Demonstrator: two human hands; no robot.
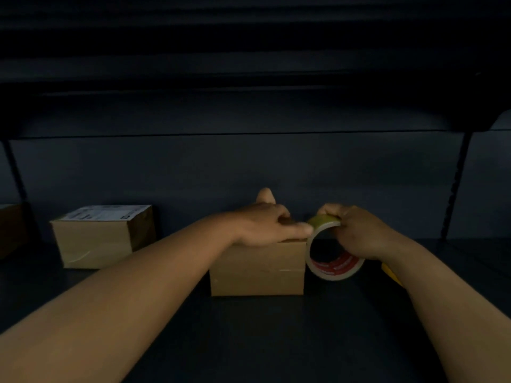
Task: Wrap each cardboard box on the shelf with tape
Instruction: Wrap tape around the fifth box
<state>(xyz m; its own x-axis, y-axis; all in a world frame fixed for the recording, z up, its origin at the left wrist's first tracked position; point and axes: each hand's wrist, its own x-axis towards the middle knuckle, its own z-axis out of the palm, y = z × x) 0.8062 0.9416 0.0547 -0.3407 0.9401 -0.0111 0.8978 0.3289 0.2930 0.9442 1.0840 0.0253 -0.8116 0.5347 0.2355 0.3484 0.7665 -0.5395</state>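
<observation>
Here, on the dark shelf, a labelled box sits well to your left. Your left hand presses flat-fingered on the middle cardboard box. Just right, your right hand curls round the tape roll, touching the box's top edge.

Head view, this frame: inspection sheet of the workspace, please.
Surface: dark shelf, dimly lit.
Job's things: middle cardboard box at centre; labelled cardboard box left of it, apart; tape roll upright at the middle box's right edge.
Clutter: yellow object mostly hidden behind the right forearm; brown shape at left edge, unclear.
Hands: left hand rests on the middle box's top, thumb toward the roll; right hand grips the roll.
Cables: nothing seen.
Surroundings: dark back panel, slotted upright, shelf above.
</observation>
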